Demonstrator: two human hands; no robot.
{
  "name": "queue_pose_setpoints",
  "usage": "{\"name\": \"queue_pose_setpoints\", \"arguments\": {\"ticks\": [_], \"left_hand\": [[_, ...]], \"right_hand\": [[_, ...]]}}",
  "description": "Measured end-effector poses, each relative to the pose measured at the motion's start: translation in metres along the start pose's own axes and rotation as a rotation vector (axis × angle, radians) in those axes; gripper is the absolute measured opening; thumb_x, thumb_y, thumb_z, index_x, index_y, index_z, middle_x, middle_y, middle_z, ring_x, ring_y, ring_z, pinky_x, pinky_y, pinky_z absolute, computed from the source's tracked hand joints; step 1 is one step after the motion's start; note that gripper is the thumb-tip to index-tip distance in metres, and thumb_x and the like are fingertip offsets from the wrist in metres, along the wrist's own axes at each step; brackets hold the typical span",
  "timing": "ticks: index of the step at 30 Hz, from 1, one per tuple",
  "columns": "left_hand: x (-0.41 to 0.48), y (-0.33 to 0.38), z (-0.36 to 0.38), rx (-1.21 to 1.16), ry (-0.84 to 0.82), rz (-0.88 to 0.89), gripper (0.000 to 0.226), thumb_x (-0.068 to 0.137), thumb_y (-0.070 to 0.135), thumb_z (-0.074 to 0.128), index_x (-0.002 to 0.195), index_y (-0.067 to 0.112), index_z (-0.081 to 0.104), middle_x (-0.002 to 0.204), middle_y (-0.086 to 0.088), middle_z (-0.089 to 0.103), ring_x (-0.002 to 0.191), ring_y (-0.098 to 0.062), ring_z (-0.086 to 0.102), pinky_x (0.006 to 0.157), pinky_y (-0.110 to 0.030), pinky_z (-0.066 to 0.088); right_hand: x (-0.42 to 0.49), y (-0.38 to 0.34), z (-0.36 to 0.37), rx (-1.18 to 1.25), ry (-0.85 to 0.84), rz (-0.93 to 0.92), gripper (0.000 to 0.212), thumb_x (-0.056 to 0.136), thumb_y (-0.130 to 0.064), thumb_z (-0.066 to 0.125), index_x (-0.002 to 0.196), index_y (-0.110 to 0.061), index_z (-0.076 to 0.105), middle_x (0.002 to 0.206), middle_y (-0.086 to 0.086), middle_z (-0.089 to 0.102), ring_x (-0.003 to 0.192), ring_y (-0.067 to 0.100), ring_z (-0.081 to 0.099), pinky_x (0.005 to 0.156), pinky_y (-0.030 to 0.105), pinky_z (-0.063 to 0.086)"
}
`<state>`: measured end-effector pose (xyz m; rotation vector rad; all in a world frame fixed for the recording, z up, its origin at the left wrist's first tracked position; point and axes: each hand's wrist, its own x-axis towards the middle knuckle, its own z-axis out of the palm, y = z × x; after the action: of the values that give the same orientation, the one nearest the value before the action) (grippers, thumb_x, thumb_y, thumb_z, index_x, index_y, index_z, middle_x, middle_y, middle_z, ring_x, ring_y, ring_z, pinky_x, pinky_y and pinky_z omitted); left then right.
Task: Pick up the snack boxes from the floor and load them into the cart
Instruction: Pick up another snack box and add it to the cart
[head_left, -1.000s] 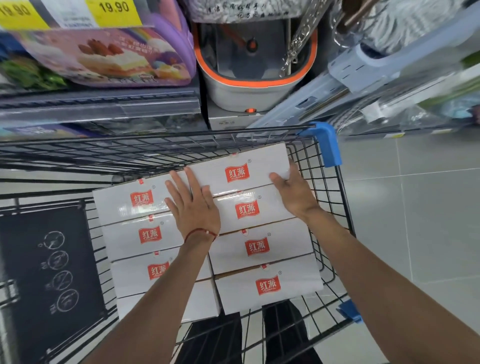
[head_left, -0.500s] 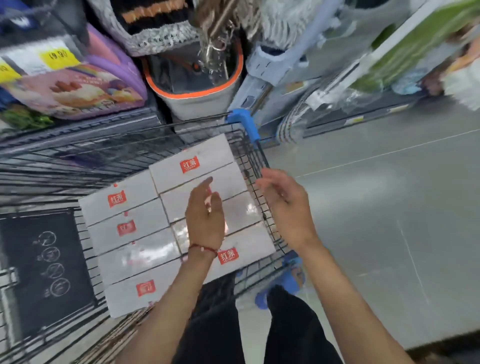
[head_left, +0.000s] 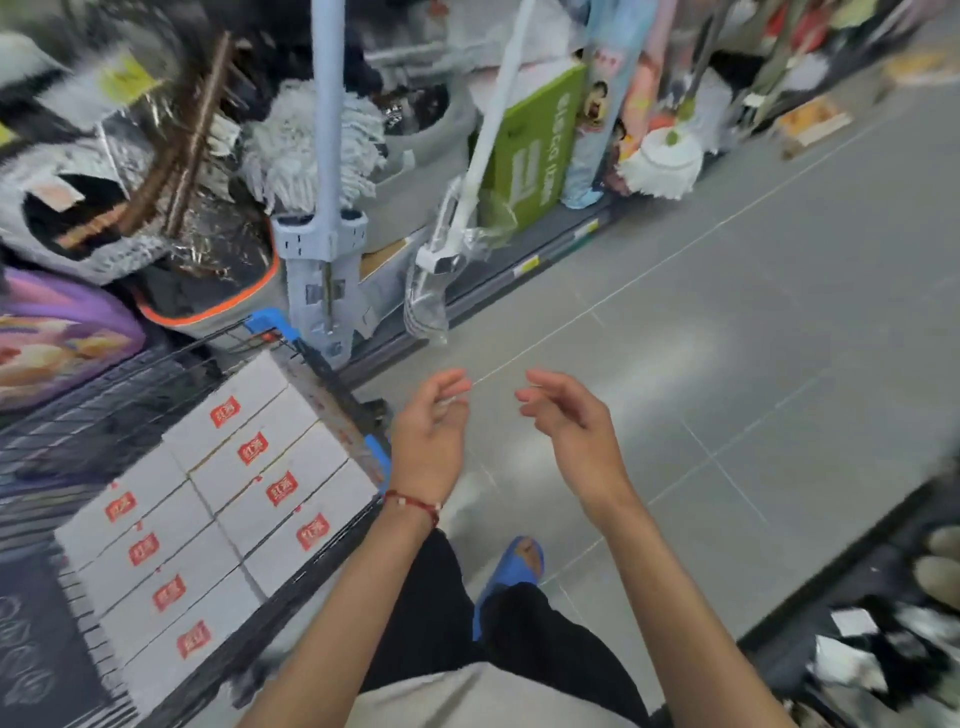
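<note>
White snack boxes (head_left: 218, 514) fill the wire cart (head_left: 332, 395); left hand (head_left: 428, 436) and right hand (head_left: 571, 431) hover over the tiled floor (head_left: 727, 338), loosely curled, grasping nothing

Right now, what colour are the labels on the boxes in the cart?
Red labels on white boxes, clearest in the head view.

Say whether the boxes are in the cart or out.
In: eight boxes lie in two rows within the wire walls of the cart; none shows on the visible floor.
</note>
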<state>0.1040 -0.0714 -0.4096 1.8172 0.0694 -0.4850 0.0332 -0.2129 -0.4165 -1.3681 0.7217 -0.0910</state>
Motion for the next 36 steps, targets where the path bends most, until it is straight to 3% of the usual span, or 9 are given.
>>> {"name": "queue_pose_setpoints", "arguments": {"ticks": [5, 12, 16, 19, 23, 27, 33, 36], "left_hand": [[0.006, 0.042, 0.074, 0.045, -0.176, 0.029, 0.027, 0.096, 0.002, 0.058, 0.119, 0.015, 0.064, 0.106, 0.008, 0.069, 0.101, -0.006, 0.064, 0.101, -0.041, 0.049], [0.056, 0.088, 0.174, 0.076, -0.372, 0.038, 0.030, 0.095, 0.001, 0.057, 0.122, 0.012, 0.065, 0.112, 0.002, 0.070, 0.101, -0.004, 0.064, 0.100, -0.031, 0.048], [0.102, 0.122, 0.241, 0.084, -0.454, 0.055, 0.027, 0.095, 0.001, 0.055, 0.111, 0.020, 0.065, 0.107, 0.005, 0.070, 0.102, -0.012, 0.065, 0.101, -0.038, 0.048], [0.139, 0.153, 0.295, 0.081, -0.505, 0.054, 0.028, 0.094, 0.001, 0.055, 0.104, 0.025, 0.066, 0.103, 0.005, 0.070, 0.098, -0.016, 0.065, 0.100, -0.040, 0.049], [0.175, 0.191, 0.362, 0.121, -0.606, 0.057, 0.027, 0.093, 0.002, 0.057, 0.114, 0.017, 0.067, 0.108, 0.002, 0.072, 0.099, -0.009, 0.066, 0.096, -0.032, 0.050], [0.203, 0.223, 0.431, 0.158, -0.693, 0.044, 0.028, 0.094, 0.001, 0.056, 0.115, 0.017, 0.067, 0.111, -0.001, 0.072, 0.106, -0.016, 0.067, 0.094, -0.029, 0.050], [0.252, 0.267, 0.569, 0.231, -0.790, 0.050, 0.026, 0.095, 0.002, 0.054, 0.113, 0.016, 0.067, 0.109, 0.000, 0.072, 0.110, -0.021, 0.066, 0.086, -0.023, 0.048], [0.277, 0.293, 0.648, 0.242, -0.797, 0.087, 0.025, 0.096, 0.004, 0.053, 0.108, 0.021, 0.067, 0.106, 0.002, 0.072, 0.110, -0.023, 0.067, 0.091, -0.029, 0.050]], "right_hand": [[-0.001, -0.022, -0.070, 0.088, 0.174, 0.009, 0.024, 0.101, -0.005, 0.059, 0.119, -0.017, 0.069, 0.106, 0.002, 0.077, 0.095, 0.011, 0.072, 0.087, 0.020, 0.052], [0.039, -0.052, -0.154, 0.168, 0.350, 0.002, 0.025, 0.101, -0.003, 0.056, 0.119, -0.014, 0.069, 0.106, 0.002, 0.077, 0.094, 0.013, 0.070, 0.084, 0.018, 0.054], [0.088, -0.078, -0.207, 0.212, 0.465, 0.008, 0.024, 0.101, -0.002, 0.057, 0.120, -0.011, 0.069, 0.108, 0.007, 0.077, 0.092, 0.014, 0.070, 0.081, 0.017, 0.054], [0.126, -0.105, -0.245, 0.240, 0.558, 0.026, 0.024, 0.101, -0.004, 0.057, 0.122, -0.010, 0.069, 0.110, 0.009, 0.077, 0.091, 0.012, 0.071, 0.083, 0.020, 0.054], [0.168, -0.138, -0.288, 0.285, 0.643, 0.050, 0.022, 0.100, -0.008, 0.060, 0.119, -0.014, 0.070, 0.108, 0.006, 0.078, 0.094, 0.014, 0.072, 0.092, 0.031, 0.054], [0.206, -0.163, -0.336, 0.340, 0.720, 0.062, 0.019, 0.099, -0.009, 0.062, 0.113, -0.018, 0.072, 0.106, 0.007, 0.077, 0.094, 0.015, 0.072, 0.096, 0.037, 0.054], [0.278, -0.185, -0.446, 0.436, 0.797, 0.055, 0.021, 0.100, -0.010, 0.062, 0.117, -0.017, 0.071, 0.105, 0.002, 0.079, 0.095, 0.015, 0.071, 0.095, 0.035, 0.053], [0.322, -0.200, -0.516, 0.444, 0.817, 0.049, 0.022, 0.101, -0.008, 0.061, 0.119, -0.013, 0.071, 0.105, 0.005, 0.078, 0.092, 0.013, 0.071, 0.095, 0.033, 0.053]]}}
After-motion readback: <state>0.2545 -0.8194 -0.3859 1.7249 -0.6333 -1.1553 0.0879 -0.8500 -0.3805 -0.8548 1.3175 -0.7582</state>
